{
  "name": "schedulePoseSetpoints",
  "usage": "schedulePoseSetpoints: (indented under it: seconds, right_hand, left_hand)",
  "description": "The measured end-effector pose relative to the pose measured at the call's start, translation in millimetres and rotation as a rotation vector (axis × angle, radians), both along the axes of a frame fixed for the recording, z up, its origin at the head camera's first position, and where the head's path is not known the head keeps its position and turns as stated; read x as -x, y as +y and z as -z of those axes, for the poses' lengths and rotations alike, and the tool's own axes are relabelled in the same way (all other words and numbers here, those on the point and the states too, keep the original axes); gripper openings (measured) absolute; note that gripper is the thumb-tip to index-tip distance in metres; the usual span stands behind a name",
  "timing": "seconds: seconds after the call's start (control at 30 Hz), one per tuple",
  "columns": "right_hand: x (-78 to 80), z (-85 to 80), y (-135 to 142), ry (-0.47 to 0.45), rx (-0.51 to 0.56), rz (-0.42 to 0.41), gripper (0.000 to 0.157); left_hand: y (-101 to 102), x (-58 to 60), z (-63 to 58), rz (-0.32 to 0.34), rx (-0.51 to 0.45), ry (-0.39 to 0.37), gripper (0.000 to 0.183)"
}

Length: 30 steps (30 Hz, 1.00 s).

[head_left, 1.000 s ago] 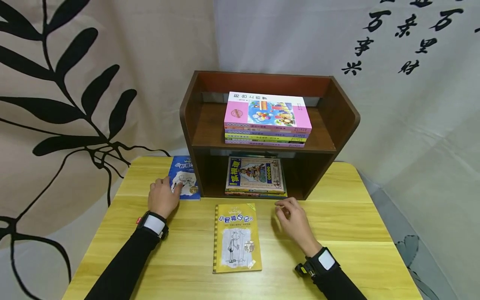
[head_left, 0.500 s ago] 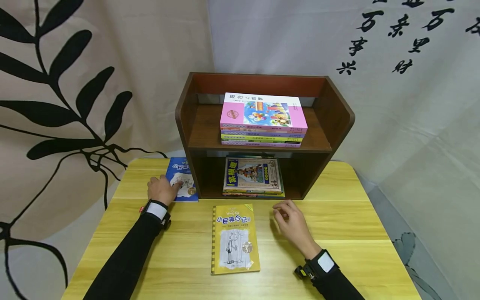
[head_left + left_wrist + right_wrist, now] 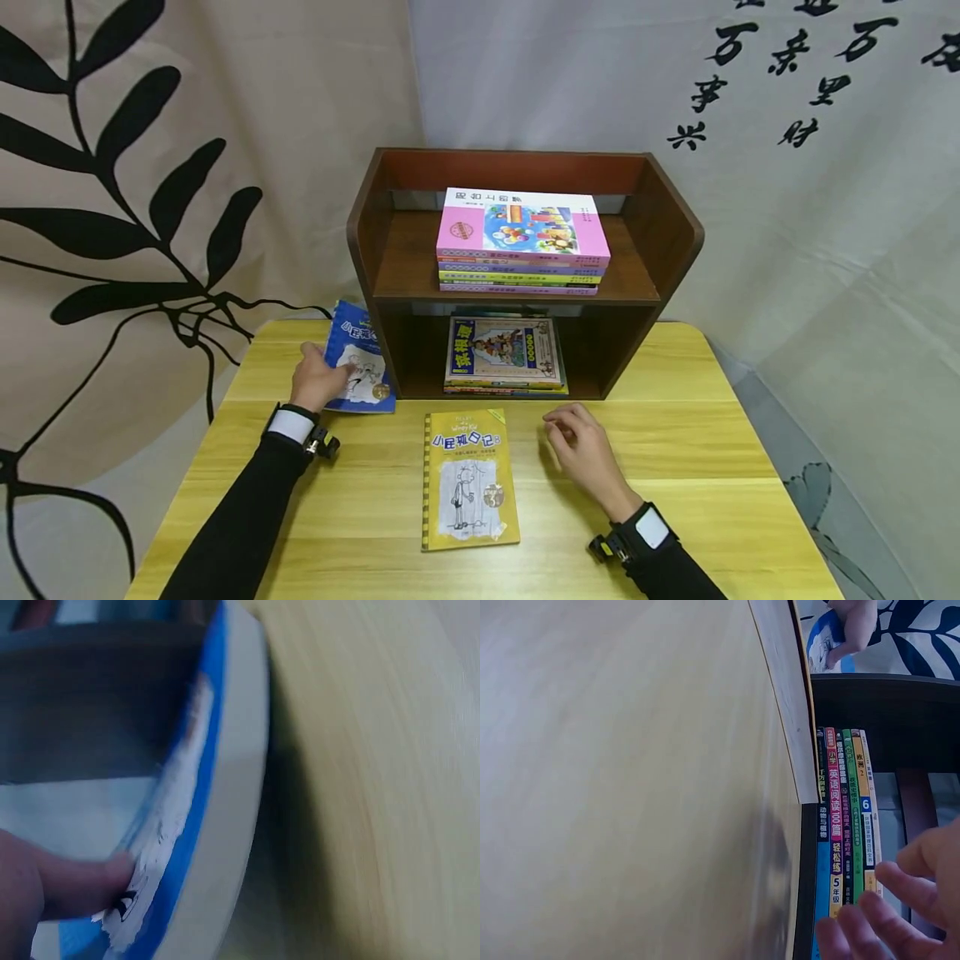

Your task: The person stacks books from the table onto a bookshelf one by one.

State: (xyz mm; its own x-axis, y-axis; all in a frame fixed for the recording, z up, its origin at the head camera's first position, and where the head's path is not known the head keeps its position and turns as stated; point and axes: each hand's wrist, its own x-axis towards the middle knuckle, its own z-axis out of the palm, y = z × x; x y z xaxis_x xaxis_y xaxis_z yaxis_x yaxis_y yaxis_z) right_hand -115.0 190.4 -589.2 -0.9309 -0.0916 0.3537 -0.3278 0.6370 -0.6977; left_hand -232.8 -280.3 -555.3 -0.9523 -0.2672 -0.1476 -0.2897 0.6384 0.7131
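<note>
My left hand point(image 3: 315, 382) grips a blue paperback book point(image 3: 360, 358) by its left side, just left of the wooden bookshelf point(image 3: 405, 250). In the left wrist view the thumb point(image 3: 86, 885) presses on the cover, and the pale page edges show with a shadow on the table beneath. The fingers under the book are hidden. My right hand point(image 3: 581, 446) holds nothing; its fingers hang loosely curled in front of the shelf's right part. Between the hands lies a yellow book point(image 3: 470, 483), flat with its cover up.
On the upper shelf lies a stack of books topped by a pink one point(image 3: 472, 242). A second stack point(image 3: 504, 350) fills part of the lower compartment, its spines point(image 3: 847, 825) showing in the right wrist view. A cloth backdrop point(image 3: 795, 225) hangs behind the table point(image 3: 720, 467).
The blue book has been taken hold of and tilted, its left side raised and shifted slightly towards the person. The right hand and the yellow book stay in place; the head view has shifted slightly.
</note>
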Motion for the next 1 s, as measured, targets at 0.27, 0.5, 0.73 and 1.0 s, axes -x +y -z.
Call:
schedulePoseSetpoints:
  seconds: [0.27,0.5,0.73,1.0]
  right_hand:
    - [-2.1,-1.6,-1,-0.021,-0.003,-0.037,0.016]
    - [-0.8,-9.6,-3,-0.044,0.025,-0.056,0.014]
    - [0.4,-20.5,-8,-0.036,0.053,-0.082,0.018]
    - [1.3,-42.0,-21,-0.008,0.106,-0.132,0.021]
  left_hand:
    - [8,-39.3,-19.2,-0.041,-0.026,0.195,0.065]
    - [15,-65.4,-46.4,-0.261,-0.151,0.56,0.047]
    - [28,-93.4,-88.2,-0.25,-0.477,1.005,0.053]
    - [56,-116.9,-114.8,0.023,-0.726,1.275,0.062]
